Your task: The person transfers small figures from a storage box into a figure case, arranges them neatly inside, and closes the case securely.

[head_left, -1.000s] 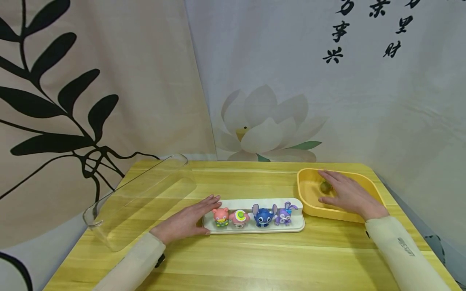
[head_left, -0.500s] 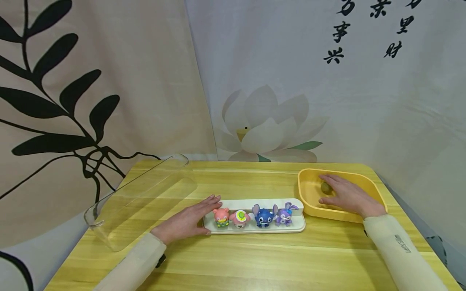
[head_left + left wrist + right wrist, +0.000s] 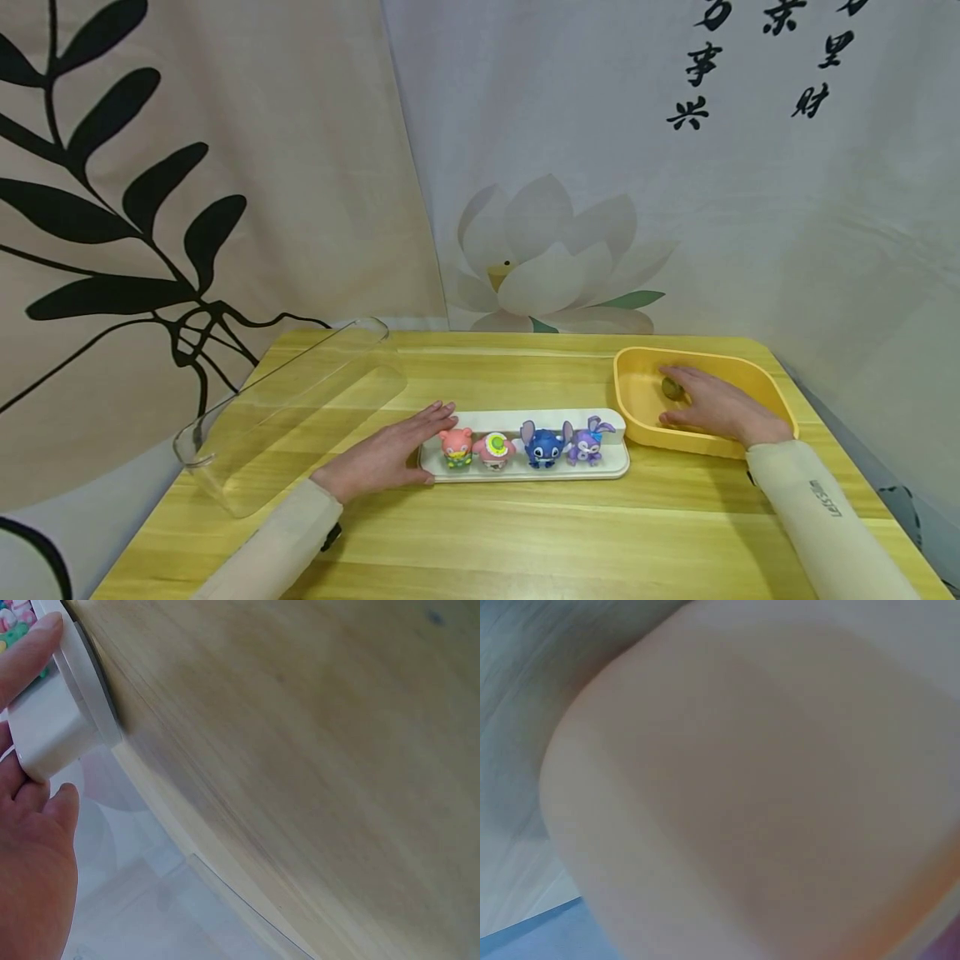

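Note:
My left hand (image 3: 386, 454) holds the left end of a long white stand (image 3: 525, 476), thumb at the front and fingers behind. In the left wrist view the thumb (image 3: 34, 656) lies over the edge of the stand's end (image 3: 52, 727). Several small figurines stand in a row on it: a pink one (image 3: 455, 447), a pink one with a yellow-and-white top (image 3: 493, 451), a blue big-eared one (image 3: 542, 447) and a purple long-eared one (image 3: 585, 446). My right hand (image 3: 716, 407) reaches into a yellow tray (image 3: 626, 392), fingers and thumb apart beside a small olive-green round thing (image 3: 671, 388).
A clear curved plastic cover (image 3: 292, 417) lies at the table's left edge, partly past it. The wooden table (image 3: 540, 533) ends at a printed cloth backdrop (image 3: 787, 233). Only the pale tray wall (image 3: 742, 787) fills most of the right wrist view; no hand shows there.
My right hand's fingertips have come slightly lower toward the olive-green round thing, which is now partly covered by them. The left hand, stand and figurines stay put.

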Demonstrator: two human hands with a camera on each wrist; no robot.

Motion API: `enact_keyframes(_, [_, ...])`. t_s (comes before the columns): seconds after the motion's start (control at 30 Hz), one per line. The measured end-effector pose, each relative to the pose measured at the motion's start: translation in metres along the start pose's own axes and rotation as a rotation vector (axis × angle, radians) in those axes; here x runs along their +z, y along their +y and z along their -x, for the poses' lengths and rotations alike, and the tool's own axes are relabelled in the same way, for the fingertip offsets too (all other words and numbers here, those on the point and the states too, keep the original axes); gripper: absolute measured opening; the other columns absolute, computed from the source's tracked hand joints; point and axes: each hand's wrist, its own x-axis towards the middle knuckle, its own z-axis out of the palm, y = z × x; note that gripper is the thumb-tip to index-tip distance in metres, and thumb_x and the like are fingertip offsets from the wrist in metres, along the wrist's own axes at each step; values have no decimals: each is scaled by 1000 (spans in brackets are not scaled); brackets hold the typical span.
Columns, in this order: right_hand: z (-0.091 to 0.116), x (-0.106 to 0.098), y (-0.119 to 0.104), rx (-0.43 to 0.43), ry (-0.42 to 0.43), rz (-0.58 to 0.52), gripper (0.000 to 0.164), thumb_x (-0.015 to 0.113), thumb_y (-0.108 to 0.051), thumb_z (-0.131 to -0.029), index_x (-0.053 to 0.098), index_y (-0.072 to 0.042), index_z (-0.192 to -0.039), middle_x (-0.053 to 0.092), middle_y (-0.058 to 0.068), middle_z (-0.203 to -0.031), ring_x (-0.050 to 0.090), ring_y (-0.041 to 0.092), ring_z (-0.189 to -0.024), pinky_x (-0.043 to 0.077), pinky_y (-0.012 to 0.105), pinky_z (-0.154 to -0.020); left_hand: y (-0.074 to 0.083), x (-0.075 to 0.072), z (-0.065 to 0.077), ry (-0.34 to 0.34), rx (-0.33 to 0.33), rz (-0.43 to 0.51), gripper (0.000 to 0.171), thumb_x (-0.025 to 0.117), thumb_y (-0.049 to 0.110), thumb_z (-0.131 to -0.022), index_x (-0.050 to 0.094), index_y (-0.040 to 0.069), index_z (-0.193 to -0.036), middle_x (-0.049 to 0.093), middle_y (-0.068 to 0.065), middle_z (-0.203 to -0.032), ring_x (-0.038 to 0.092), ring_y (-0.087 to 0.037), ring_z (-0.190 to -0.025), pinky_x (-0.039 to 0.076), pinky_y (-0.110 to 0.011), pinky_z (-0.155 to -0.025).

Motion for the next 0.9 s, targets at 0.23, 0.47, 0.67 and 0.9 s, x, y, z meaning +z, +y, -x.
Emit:
enact_keyframes(0.23, [-2,0,-1,11,-5,13,84,79,-44,-91,45,3,-152,44,31,-151,50,51,-132,46,66,-104,1,0,0,-6,-8,0,93,85,29,-86,35,18,-163,17,2,-173,20,-24,-157,35,-48,-121])
enact_keyframes(0.47, [0,-2,-4,2,-5,30,78,81,-41,-89,52,5,-146,49,29,-143,55,49,-125,48,64,-102,0,0,0,1,-5,-7,93,86,29,-85,36,17,-163,18,0,-173,21,-25,-157,34,-48,-121])
enact_keyframes(0.67, [3,-1,-2,-18,27,59,65,82,-33,-89,61,4,-138,57,25,-136,61,44,-117,52,61,-98,0,0,0,1,-5,-6,93,86,28,-86,35,16,-163,18,-1,-173,22,-25,-157,36,-49,-120])
enact_keyframes(0.9, [2,1,2,-102,130,123,37,79,-8,-86,72,0,-122,67,17,-120,67,36,-104,57,54,-90,1,-1,0,-14,-17,1,91,84,32,-88,34,18,-163,16,1,-173,19,-22,-157,34,-47,-121])
